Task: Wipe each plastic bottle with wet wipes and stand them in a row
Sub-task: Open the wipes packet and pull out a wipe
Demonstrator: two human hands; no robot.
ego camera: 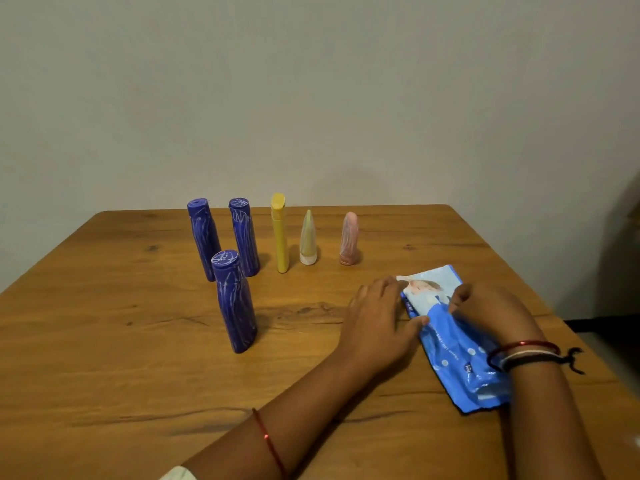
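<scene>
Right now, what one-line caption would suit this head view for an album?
Two hands, left and right, work at a blue wet-wipes pack beside six standing bottles on a wooden table.

The only lettering stood on the blue wet wipes pack point(446, 337): a white line along its side that seemed to read "BABY WET WIPES", too small and blurred to be sure. A small dark logo patch near its lower end could not be read.

Six upright bottles point(236, 301); flat blue wipes pack point(450, 337)
</scene>
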